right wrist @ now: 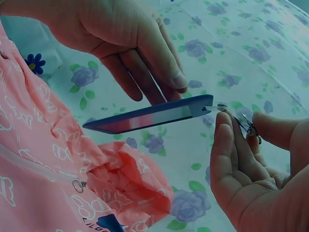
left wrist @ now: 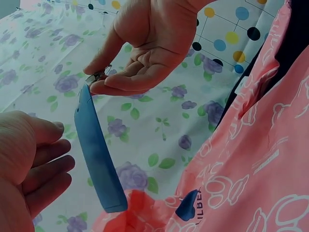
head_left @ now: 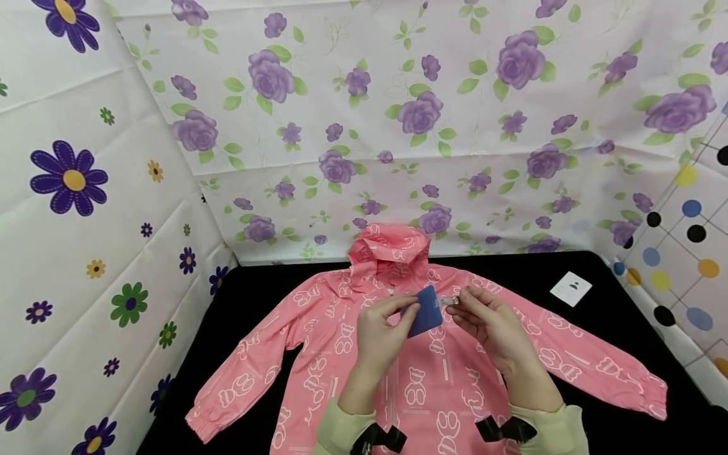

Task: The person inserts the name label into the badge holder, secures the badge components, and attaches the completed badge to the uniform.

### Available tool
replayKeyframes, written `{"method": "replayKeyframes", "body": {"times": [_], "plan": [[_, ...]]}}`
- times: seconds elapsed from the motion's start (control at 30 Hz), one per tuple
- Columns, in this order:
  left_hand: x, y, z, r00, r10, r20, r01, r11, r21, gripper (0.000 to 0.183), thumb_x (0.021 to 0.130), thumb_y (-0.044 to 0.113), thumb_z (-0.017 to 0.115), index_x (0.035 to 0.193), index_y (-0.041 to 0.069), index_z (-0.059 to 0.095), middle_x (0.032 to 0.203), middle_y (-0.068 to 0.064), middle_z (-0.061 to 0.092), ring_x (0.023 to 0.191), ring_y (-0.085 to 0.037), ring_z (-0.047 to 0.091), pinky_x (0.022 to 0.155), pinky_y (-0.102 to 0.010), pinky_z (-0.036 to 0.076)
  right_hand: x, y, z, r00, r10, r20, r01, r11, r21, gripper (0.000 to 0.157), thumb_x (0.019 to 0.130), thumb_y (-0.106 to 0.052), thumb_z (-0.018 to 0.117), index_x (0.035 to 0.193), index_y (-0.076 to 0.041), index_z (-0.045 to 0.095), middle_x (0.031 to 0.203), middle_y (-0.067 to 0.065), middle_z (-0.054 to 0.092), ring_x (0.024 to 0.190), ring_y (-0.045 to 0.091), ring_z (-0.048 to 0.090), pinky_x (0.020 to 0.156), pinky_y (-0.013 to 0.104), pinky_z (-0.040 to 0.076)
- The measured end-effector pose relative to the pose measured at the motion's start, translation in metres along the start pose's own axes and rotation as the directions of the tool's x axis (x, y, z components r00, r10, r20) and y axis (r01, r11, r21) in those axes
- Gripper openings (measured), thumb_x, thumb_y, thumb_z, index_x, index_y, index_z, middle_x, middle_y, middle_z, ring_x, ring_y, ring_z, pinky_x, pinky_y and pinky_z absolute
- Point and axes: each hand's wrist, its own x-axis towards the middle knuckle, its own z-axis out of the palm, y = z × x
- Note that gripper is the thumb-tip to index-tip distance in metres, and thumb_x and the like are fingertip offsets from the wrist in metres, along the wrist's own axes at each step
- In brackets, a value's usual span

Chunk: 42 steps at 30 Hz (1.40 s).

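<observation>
A flat blue badge holder [head_left: 426, 311] with a short clear strap and metal clip [head_left: 449, 301] hangs over the chest of a pink jacket [head_left: 418, 379]. My right hand [head_left: 489, 322] pinches the clip between thumb and fingers, also seen in the right wrist view, where the clip [right wrist: 247, 126] shows as shiny metal. Beside the holder's left side is my left hand [head_left: 383, 335], thumb and fingers loosely bent. In the left wrist view a gap shows between the left fingertips and the blue holder [left wrist: 99, 154]. The jacket lies face up, its hood [head_left: 389, 243] away from me.
A white card [head_left: 571, 289] with a dark person icon lies on the black table [head_left: 546, 268], right of the hood. The jacket's sleeves spread to both sides. Flower-printed cloth [head_left: 364, 126] hangs behind the table, and a dotted one [head_left: 691, 253] at the right.
</observation>
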Motion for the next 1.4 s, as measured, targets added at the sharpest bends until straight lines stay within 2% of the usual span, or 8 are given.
{"method": "replayKeyframes", "body": {"times": [0.23,0.5,0.67,0.73,0.8,0.9,1.0,1.4], "plan": [[0.000,0.001,0.001,0.999,0.043,0.005,-0.043,0.999,0.021,0.012,0.093,0.009,0.085,0.105,0.007,0.086,0.109,-0.002,0.081,0.103,-0.013,0.077,0.088,-0.031,0.064,0.001,0.002,0.001,0.999,-0.013,0.037,0.014,1.000,-0.009,0.009,0.111,-0.014,0.060,0.113,-0.011,0.069,0.104,0.001,0.079,0.101,0.014,0.077,0.095,0.031,0.061],[0.000,-0.002,0.001,0.991,0.133,0.020,-0.135,0.979,0.154,0.019,0.090,0.012,0.089,0.108,0.007,0.085,0.113,-0.007,0.080,0.107,-0.021,0.077,0.093,-0.035,0.062,0.002,0.005,0.011,0.999,-0.003,-0.041,-0.002,0.992,-0.124,0.016,0.108,-0.011,0.066,0.117,0.001,0.063,0.101,-0.001,0.079,0.098,0.012,0.077,0.089,0.026,0.062],[0.000,-0.002,0.000,0.986,0.163,0.039,-0.168,0.968,0.186,0.023,0.090,0.014,0.088,0.112,0.007,0.084,0.118,-0.006,0.079,0.109,-0.018,0.076,0.093,-0.030,0.062,0.004,0.006,0.016,0.997,0.007,-0.082,-0.019,0.989,-0.148,0.025,0.106,-0.009,0.068,0.122,0.008,0.059,0.098,-0.001,0.080,0.095,0.012,0.078,0.088,0.027,0.063],[0.000,-0.001,0.000,0.984,0.170,0.044,-0.175,0.966,0.188,0.023,0.090,0.014,0.088,0.112,0.007,0.084,0.119,-0.006,0.079,0.110,-0.016,0.076,0.081,-0.022,0.062,0.004,0.006,0.018,0.995,0.011,-0.096,-0.025,0.988,-0.150,0.027,0.106,-0.008,0.068,0.124,0.010,0.058,0.097,-0.001,0.080,0.094,0.012,0.078,0.087,0.027,0.063],[0.000,0.000,0.000,0.984,0.172,0.048,-0.178,0.966,0.188,0.023,0.090,0.014,0.089,0.112,0.007,0.084,0.120,-0.005,0.079,0.111,-0.016,0.075,0.082,-0.020,0.061,0.004,0.006,0.019,0.994,0.014,-0.105,-0.029,0.989,-0.145,0.028,0.106,-0.007,0.068,0.124,0.012,0.057,0.096,-0.001,0.080,0.093,0.012,0.077,0.086,0.027,0.063],[0.001,-0.001,0.000,0.982,0.180,0.049,-0.186,0.963,0.194,0.023,0.089,0.013,0.089,0.111,0.007,0.084,0.119,-0.004,0.079,0.111,-0.015,0.075,0.085,-0.020,0.060,0.003,0.006,0.019,0.994,0.014,-0.113,-0.030,0.989,-0.144,0.029,0.106,-0.007,0.068,0.124,0.013,0.058,0.094,-0.001,0.080,0.091,0.012,0.077,0.084,0.025,0.063],[0.001,-0.002,0.000,0.981,0.185,0.050,-0.192,0.961,0.200,0.022,0.089,0.013,0.090,0.109,0.007,0.084,0.118,-0.006,0.079,0.110,-0.016,0.076,0.098,-0.027,0.059,0.003,0.006,0.020,0.994,0.006,-0.107,-0.023,0.987,-0.160,0.028,0.106,-0.008,0.068,0.124,0.012,0.059,0.095,0.000,0.080,0.091,0.012,0.077,0.084,0.026,0.063],[0.001,0.000,0.000,0.966,0.239,0.100,-0.256,0.942,0.215,0.020,0.090,0.013,0.089,0.109,0.007,0.085,0.120,-0.005,0.079,0.109,-0.016,0.076,0.088,-0.025,0.062,-0.001,0.006,0.021,0.995,-0.026,-0.092,0.008,0.982,-0.187,0.021,0.105,-0.012,0.071,0.114,0.004,0.061,0.095,0.004,0.079,0.092,0.016,0.078,0.087,0.029,0.063]]}}
